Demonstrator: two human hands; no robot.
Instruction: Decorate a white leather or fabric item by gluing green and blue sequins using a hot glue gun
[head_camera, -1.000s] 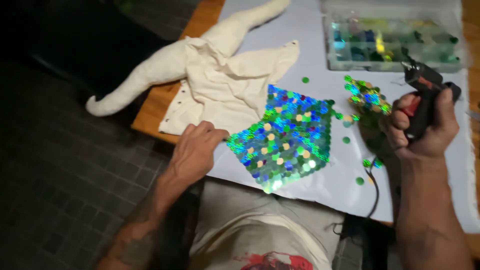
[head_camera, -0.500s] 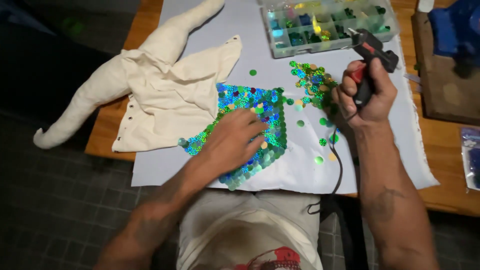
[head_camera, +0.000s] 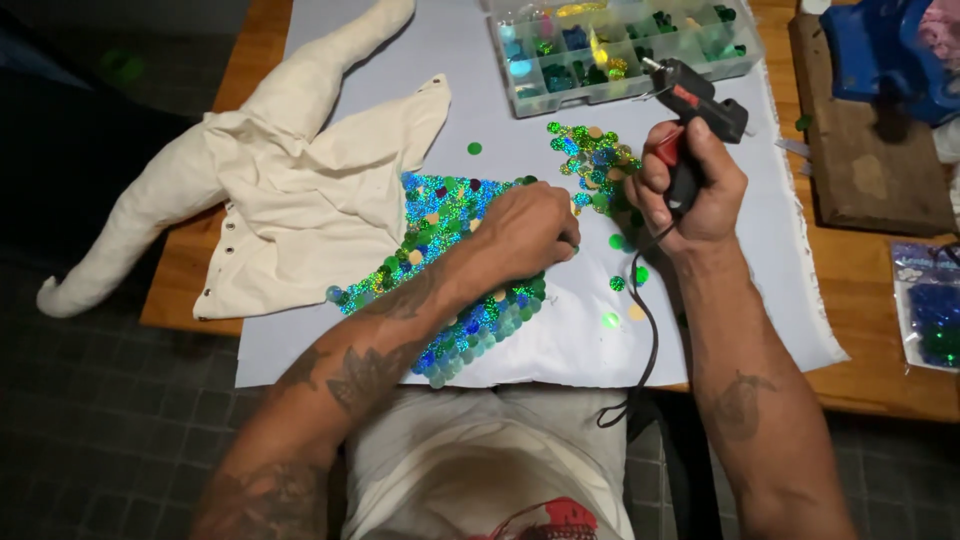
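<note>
My left hand (head_camera: 525, 232) rests palm down on a fabric piece covered in shiny green and blue sequins (head_camera: 440, 260), fingertips at its right edge. My right hand (head_camera: 690, 190) grips a black hot glue gun (head_camera: 693, 110), nozzle pointing up-left, its black cord (head_camera: 645, 330) trailing toward me. A pile of loose sequins (head_camera: 592, 160) lies just left of the right hand. Several single sequins (head_camera: 620, 285) are scattered on the white sheet (head_camera: 330, 340) below the hands.
A cream cloth garment with long stuffed limbs (head_camera: 290, 170) lies at the left, over the wooden table (head_camera: 870, 380) edge. A clear compartment box of sequins (head_camera: 620, 45) sits at the back. A wooden block with a blue object (head_camera: 870, 120) and a sequin bag (head_camera: 930, 310) are at the right.
My left hand slid from the sequin piece's left corner across to its right edge. The right hand with the glue gun stayed beside the loose sequin pile. The camera view shifted.
</note>
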